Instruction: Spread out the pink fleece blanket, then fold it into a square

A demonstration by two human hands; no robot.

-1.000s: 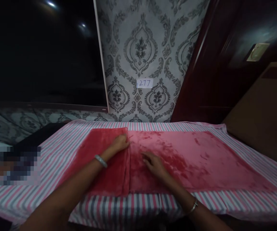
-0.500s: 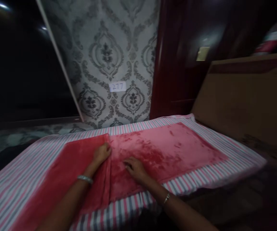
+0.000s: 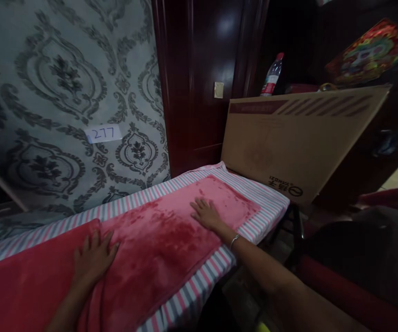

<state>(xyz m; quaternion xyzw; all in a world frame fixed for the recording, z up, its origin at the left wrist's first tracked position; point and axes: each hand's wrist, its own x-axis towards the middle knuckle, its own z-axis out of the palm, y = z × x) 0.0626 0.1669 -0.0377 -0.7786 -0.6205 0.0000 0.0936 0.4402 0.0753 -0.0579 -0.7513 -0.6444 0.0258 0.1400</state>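
A red plush cloth [image 3: 171, 230] lies spread over a striped sheet [image 3: 192, 281], its nap brushed into lighter pink and darker red patches. On the left a smoother red section [image 3: 29, 276] overlaps it, with a folded edge running toward me. My left hand [image 3: 93, 258] rests on that overlap near the fold, fingers spread. Farther right, my right hand [image 3: 206, 214] lies flat on the pink plush surface with its fingers apart. Neither hand grips anything.
Patterned wallpaper with a paper label [image 3: 104, 133] marked 277 stands behind the table. A large cardboard box [image 3: 282, 143] leans beyond the right end, with a plastic bottle [image 3: 273, 76] behind its top edge. Dark red fabric [image 3: 351, 286] sits at lower right.
My view has turned right. My right hand has moved right across the plush cloth and flattened. My left hand has opened from its closed hold at the fold and spread out.
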